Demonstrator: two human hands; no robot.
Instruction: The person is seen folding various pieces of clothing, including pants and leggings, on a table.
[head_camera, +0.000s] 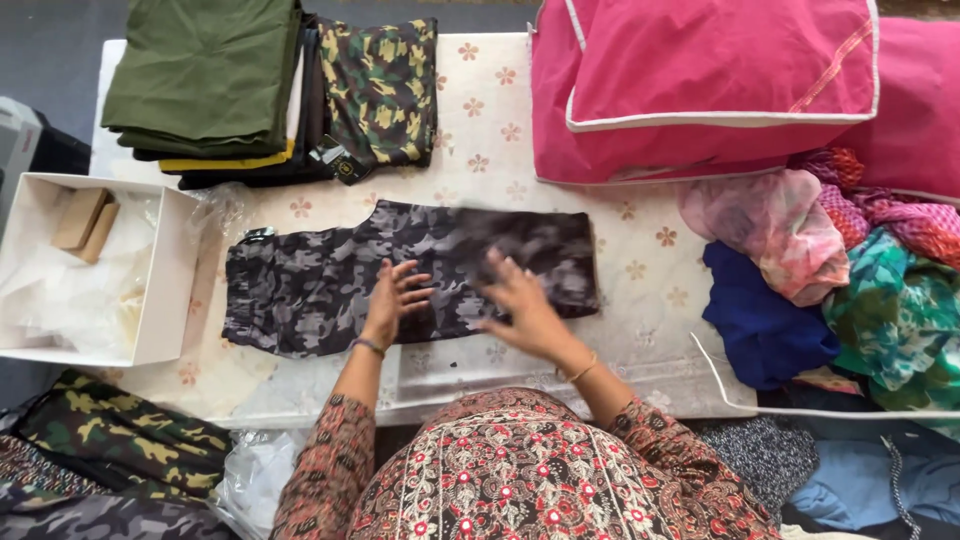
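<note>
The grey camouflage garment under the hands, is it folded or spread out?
Folded: the grey garment lies as a compact rectangle on the table, both hands flat on it.

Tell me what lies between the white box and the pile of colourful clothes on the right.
In the head view, grey camouflage shorts lie between the white box and the clothes pile, with both hands on them.

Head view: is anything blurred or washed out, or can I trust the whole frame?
Head view: the right hand is smeared by motion blur, as is the grey camouflage garment just above it; the left hand is sharper. Light is soft and even, with no hard shadows; the white box looks slightly washed out.
</note>
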